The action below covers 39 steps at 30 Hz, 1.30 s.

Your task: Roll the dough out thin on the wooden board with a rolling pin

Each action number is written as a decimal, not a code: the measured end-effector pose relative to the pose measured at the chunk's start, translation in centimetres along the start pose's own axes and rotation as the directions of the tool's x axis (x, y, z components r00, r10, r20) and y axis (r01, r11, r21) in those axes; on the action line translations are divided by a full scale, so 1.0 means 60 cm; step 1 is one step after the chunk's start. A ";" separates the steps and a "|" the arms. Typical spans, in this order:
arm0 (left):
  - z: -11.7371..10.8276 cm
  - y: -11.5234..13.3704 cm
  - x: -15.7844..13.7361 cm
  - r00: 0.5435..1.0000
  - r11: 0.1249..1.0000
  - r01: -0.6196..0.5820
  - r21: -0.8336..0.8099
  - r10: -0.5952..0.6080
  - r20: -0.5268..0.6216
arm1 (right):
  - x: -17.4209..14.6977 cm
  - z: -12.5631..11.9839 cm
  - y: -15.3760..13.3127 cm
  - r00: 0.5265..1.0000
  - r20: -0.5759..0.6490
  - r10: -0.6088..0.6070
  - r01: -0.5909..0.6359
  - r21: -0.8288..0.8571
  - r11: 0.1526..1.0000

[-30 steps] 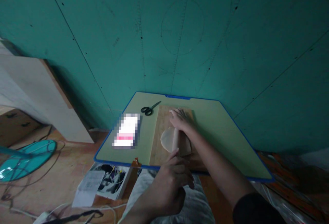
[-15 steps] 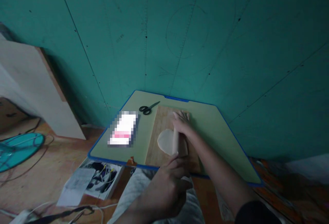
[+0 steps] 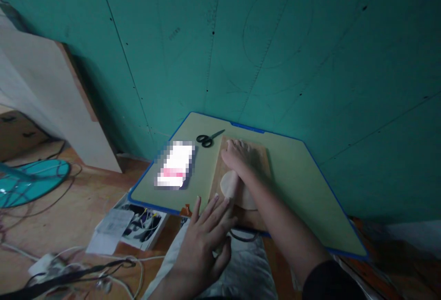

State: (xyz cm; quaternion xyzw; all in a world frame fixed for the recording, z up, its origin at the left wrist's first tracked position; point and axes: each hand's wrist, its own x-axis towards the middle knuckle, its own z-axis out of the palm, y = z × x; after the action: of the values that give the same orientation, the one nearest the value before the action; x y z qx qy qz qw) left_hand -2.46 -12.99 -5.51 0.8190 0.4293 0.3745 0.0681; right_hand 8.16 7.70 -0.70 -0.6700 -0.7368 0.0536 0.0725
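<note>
Scissors (image 3: 211,138) lie beside the wooden board (image 3: 253,221), left hand (image 3: 206,233) splayed, right hand (image 3: 238,155) on rolling pin (image 3: 234,189), grip unclear

Dough (image 3: 246,200) lies on the board (image 3: 263,166), scissors (image 3: 211,137) left.

Over flat dough (image 3: 226,185) on a wooden board (image 3: 250,219), we are holding a rolling pin (image 3: 235,183), our right hand (image 3: 237,154) covering its far end, our left hand (image 3: 206,233) resting open at the near one.
</note>
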 end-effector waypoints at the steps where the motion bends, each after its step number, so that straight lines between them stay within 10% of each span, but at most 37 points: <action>1: -0.001 -0.006 -0.004 1.000 1.000 0.007 0.009 -0.007 -0.022 | 0.001 0.000 -0.004 1.000 0.007 0.009 -0.009 -0.006 1.000; 14: -0.013 -0.051 -0.023 0.972 0.991 0.120 -0.063 -0.130 -0.197 | 0.017 0.003 -0.050 1.000 -0.017 -0.017 0.018 0.111 0.994; 27: -0.027 0.015 0.035 0.970 0.935 0.140 -0.327 -0.064 0.232 | -0.014 -0.002 0.032 0.984 0.015 -0.178 0.177 0.012 0.984; 39: -0.009 0.059 0.084 0.921 0.944 -0.008 -0.330 0.135 0.365 | -0.042 0.005 0.136 0.976 0.020 -0.217 0.213 0.123 0.969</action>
State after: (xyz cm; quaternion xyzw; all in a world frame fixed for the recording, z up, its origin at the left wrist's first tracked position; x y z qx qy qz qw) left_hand 1.26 -11.51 -0.76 0.8693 0.3100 0.2748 0.2694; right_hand 16.30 6.00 -2.54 -0.5797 -0.8017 0.1008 0.1055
